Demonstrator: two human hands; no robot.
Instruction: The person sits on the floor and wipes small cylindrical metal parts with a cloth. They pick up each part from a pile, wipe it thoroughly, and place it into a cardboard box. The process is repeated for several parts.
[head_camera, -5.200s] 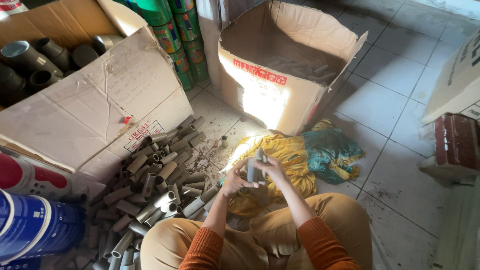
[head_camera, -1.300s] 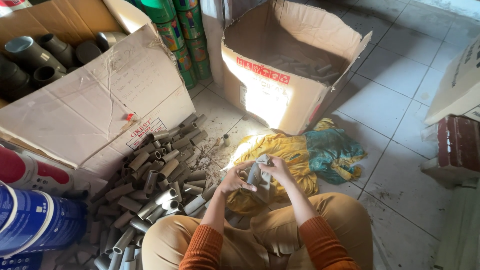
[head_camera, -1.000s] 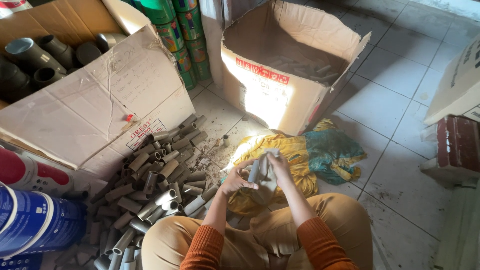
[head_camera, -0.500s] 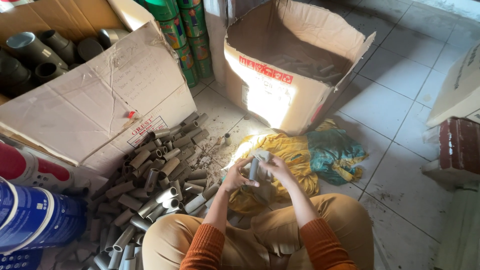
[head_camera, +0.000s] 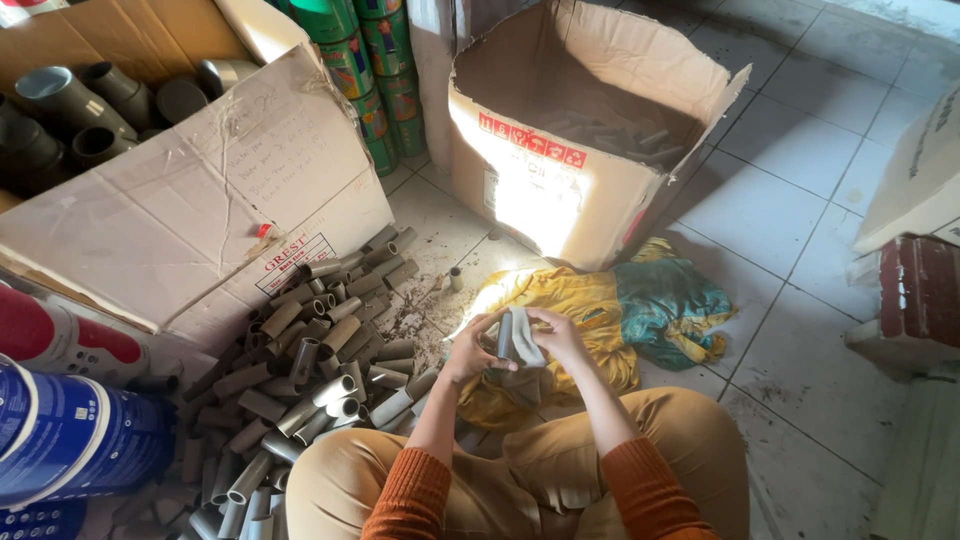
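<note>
Grey pipe piece (head_camera: 505, 335) and pale rag (head_camera: 527, 340) — held over my lap.
My left hand (head_camera: 468, 348) grips the pipe; my right hand (head_camera: 558, 335) closes on the rag.

One head-worn camera looks steeply down — close over the lap, floor (head_camera: 800, 150) beyond.

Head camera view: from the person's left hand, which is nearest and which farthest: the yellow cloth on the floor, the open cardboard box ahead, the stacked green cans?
1. Yellow cloth, directly under and beside the left hand.
2. Open cardboard box, ahead, slightly right.
3. Stacked green cans, far ahead by the wall.
</note>
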